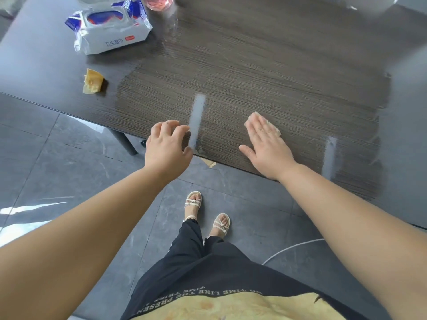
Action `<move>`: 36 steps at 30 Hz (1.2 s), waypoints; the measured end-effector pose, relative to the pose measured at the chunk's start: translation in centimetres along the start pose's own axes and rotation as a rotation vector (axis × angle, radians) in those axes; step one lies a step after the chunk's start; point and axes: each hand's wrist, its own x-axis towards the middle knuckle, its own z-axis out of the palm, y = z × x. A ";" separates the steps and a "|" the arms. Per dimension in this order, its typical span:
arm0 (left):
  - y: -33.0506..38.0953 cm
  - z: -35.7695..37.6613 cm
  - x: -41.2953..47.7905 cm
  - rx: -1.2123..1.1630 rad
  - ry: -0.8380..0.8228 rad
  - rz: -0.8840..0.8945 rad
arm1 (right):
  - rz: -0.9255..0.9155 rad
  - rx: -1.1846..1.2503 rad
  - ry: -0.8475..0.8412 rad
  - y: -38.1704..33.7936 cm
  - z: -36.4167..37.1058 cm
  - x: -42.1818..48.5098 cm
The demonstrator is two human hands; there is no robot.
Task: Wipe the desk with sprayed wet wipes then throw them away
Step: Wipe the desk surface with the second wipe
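Observation:
My right hand point(265, 144) lies flat with straight fingers on a pale wet wipe point(272, 125), pressing it onto the dark wood-grain desk point(254, 65) near the front edge. Only the wipe's corners show past my fingers. My left hand point(167, 146) hovers at the desk's front edge with fingers loosely curled and nothing in it. A wide patch of the desk around the wipe looks wet and darker.
A white and blue pack of wet wipes point(108, 28) lies at the back left. A crumpled yellow scrap point(93, 81) sits near the left edge. A pink glass object point(159, 2) stands at the far edge. Grey tiled floor and a desk leg point(124, 142) lie below.

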 end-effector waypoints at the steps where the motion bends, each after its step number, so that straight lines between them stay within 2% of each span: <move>1: -0.6 -0.3 0.0 -0.001 0.001 -0.017 | 0.085 0.017 0.008 -0.3 -0.3 0.8; 3: -1.9 -1.0 0.2 0.013 0.005 -0.061 | 0.157 0.026 0.032 -2.7 -0.4 2.6; 4: -2.8 -1.5 0.4 0.023 0.005 -0.086 | 0.117 0.011 0.033 -4.9 -0.3 3.3; 7: -4.6 -2.6 0.7 0.020 0.014 -0.141 | -0.246 -0.098 -0.002 -10.0 0.9 3.1; 9: -5.8 -3.4 1.0 0.007 0.001 -0.164 | -0.473 -0.116 -0.032 -9.9 0.6 2.9; 10: -6.4 -3.6 1.1 0.001 -0.005 -0.170 | -0.524 -0.122 -0.021 -8.9 0.1 3.5; 12: -7.4 -4.1 1.4 -0.014 -0.003 -0.178 | -0.483 -0.137 -0.004 -7.0 -1.2 5.9; 15: -8.5 -4.4 1.6 -0.038 0.010 -0.190 | -0.165 -0.102 -0.002 -6.1 -3.7 11.3; 17: -9.2 -4.6 1.9 -0.051 0.027 -0.197 | -0.043 -0.039 0.063 -8.3 -4.2 13.9; 19: -10.0 -4.9 2.3 -0.063 0.038 -0.206 | -0.141 -0.025 0.082 -11.7 -3.2 14.4; 22: -10.9 -5.3 3.1 -0.093 0.061 -0.226 | -0.573 -0.064 0.023 -14.9 -0.8 11.5; 24: -11.6 -5.7 3.6 -0.083 0.048 -0.227 | -0.722 -0.104 0.007 -13.6 -1.0 11.4; 26: -12.0 -5.9 3.9 -0.062 0.037 -0.205 | -0.616 -0.104 0.023 -11.8 -2.6 13.7; 28: -12.2 -6.1 4.2 -0.057 0.024 -0.195 | -0.366 -0.080 0.024 -11.0 -4.8 17.6; 30: -12.3 -6.2 4.3 -0.048 0.004 -0.196 | -0.180 -0.064 0.028 -11.9 -6.3 21.2; 31: -12.3 -6.2 4.3 -0.044 -0.003 -0.204 | -0.144 -0.061 0.041 -13.1 -6.6 22.3; 33: -12.0 -6.2 4.3 -0.038 -0.003 -0.216 | -0.204 -0.098 0.037 -15.6 -6.3 22.3; 36: -11.7 -6.1 4.3 -0.041 0.017 -0.205 | -0.608 -0.177 -0.012 -16.7 -4.7 19.0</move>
